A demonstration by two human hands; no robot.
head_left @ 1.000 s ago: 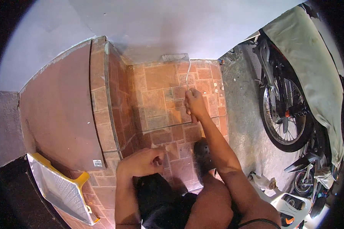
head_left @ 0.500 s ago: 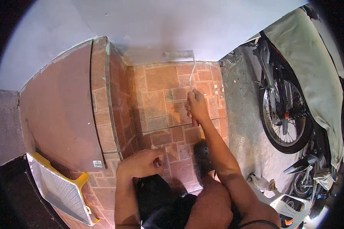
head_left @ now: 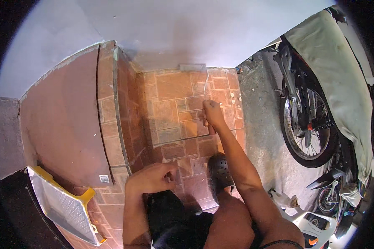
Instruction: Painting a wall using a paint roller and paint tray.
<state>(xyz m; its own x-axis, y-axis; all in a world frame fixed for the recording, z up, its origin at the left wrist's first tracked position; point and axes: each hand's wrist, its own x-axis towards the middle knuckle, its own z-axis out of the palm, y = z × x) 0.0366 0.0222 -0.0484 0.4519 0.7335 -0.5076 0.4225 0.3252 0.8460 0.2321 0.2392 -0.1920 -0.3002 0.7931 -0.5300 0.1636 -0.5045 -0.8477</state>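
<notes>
Paint roller (head_left: 192, 67) and right hand (head_left: 212, 113) are joined by a firm grip: the fingers wrap around the handle, whose butt shows below the fist. Its sleeve lies sideways along the far seam between the pale wall (head_left: 166, 33) and the tiled floor (head_left: 168, 114); whether it touches both cannot be told. Holding it at arm's length probably lets it reach the wall's foot from a bent-kneed position. Left hand (head_left: 156, 177), curled loosely closed with nothing visible in it, hangs over the near dark clothing, perhaps for balance.

Under the right forearm is a dark, perforated shoe (head_left: 221, 172), which limits room on that side. To the left, a raised step with a brown panel (head_left: 62, 112) hems in the lower tiles. A white-and-yellow paint tray (head_left: 66, 207) sits near left, seemingly within reach. Well to the right stand a partly covered motorcycle (head_left: 289, 137) and, nearer, a white plastic chair (head_left: 329, 224).
</notes>
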